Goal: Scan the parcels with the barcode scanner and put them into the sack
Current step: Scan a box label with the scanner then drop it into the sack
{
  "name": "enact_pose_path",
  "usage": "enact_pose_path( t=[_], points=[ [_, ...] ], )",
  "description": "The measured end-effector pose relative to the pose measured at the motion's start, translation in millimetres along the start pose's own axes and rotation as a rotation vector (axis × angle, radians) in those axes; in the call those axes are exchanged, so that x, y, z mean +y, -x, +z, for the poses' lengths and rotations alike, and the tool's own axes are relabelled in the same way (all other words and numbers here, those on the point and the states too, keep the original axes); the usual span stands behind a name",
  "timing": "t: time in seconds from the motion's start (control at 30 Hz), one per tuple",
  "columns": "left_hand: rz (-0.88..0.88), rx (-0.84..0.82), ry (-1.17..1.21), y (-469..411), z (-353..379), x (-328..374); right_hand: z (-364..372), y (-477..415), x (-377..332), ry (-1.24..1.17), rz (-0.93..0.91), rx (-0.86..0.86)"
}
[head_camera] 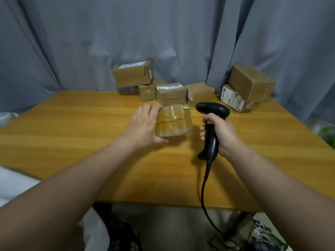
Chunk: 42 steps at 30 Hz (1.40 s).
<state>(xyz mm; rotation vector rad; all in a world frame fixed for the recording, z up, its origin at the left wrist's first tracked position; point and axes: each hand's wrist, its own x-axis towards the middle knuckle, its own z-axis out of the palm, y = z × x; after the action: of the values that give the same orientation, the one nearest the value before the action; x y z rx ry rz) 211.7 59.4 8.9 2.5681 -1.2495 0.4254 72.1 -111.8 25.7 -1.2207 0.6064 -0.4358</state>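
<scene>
A small taped cardboard parcel [175, 121] sits mid-table. My left hand [145, 125] grips its left side, fingers over the top edge and thumb under the near edge. My right hand [220, 132] holds the black barcode scanner [211, 124] by its handle, just right of the parcel, with the scanner head pointing left above the parcel's right end. The scanner's cable [205, 187] hangs down over the table's front edge. A white sack [10, 180] shows at the lower left beside the table.
Several more cardboard parcels stand along the back of the wooden table [72, 142]: a stacked group [133, 74] at centre back, one [171, 94] right behind the held parcel, and a pile [251, 82] at the right. A grey curtain [163, 33] hangs behind.
</scene>
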Motion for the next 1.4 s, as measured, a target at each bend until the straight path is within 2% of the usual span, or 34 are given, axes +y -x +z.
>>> enact_pose_path(
  t=[0.17,0.27,0.37,0.43,0.57,0.67,0.8,0.87,1.03,1.1,1.23,1.3,1.4],
  points=[
    [0.178,-0.171,0.045,57.3,-5.0,14.9,-0.5,50.5,26.6,0.106,-0.026,-0.007],
    [0.174,-0.189,0.179,70.7,-2.9,24.7,-3.2,65.4,37.1,0.138,-0.066,-0.001],
    [0.026,-0.089,0.411,78.6,-1.3,28.5,-10.4,78.1,46.5,0.174,-0.088,0.009],
    [-0.095,-0.022,0.476,80.6,-2.4,27.9,-14.8,83.2,50.1,0.206,-0.099,0.044],
    [-0.487,0.117,0.583,82.8,-7.7,30.4,-19.8,84.2,47.3,0.247,-0.176,0.085],
    [-0.736,0.031,0.792,85.8,-7.6,35.0,-15.0,80.9,37.5,0.299,-0.2,0.038],
    [-0.891,-0.149,1.058,93.8,-1.7,49.1,0.7,78.6,33.3,0.339,-0.123,-0.076],
    [-0.891,-0.148,1.165,95.5,4.8,57.2,5.9,78.9,38.2,0.319,-0.1,-0.091],
    [-0.755,-0.123,1.259,99.1,9.4,61.7,-3.4,89.1,55.5,0.152,-0.156,0.022],
    [-0.673,-0.129,1.229,101.5,5.7,66.0,-11.7,97.6,60.6,0.083,-0.192,0.035],
    [-0.47,0.017,1.085,102.7,-1.8,71.4,-26.7,111.5,62.5,-0.025,-0.157,0.019],
    [-0.41,0.046,1.159,99.0,-6.2,68.5,-34.3,113.7,62.0,0.025,-0.14,0.011],
    [-0.382,0.052,1.127,102.2,-13.8,67.9,-41.0,113.6,60.1,0.249,-0.276,0.071]
  ],
)
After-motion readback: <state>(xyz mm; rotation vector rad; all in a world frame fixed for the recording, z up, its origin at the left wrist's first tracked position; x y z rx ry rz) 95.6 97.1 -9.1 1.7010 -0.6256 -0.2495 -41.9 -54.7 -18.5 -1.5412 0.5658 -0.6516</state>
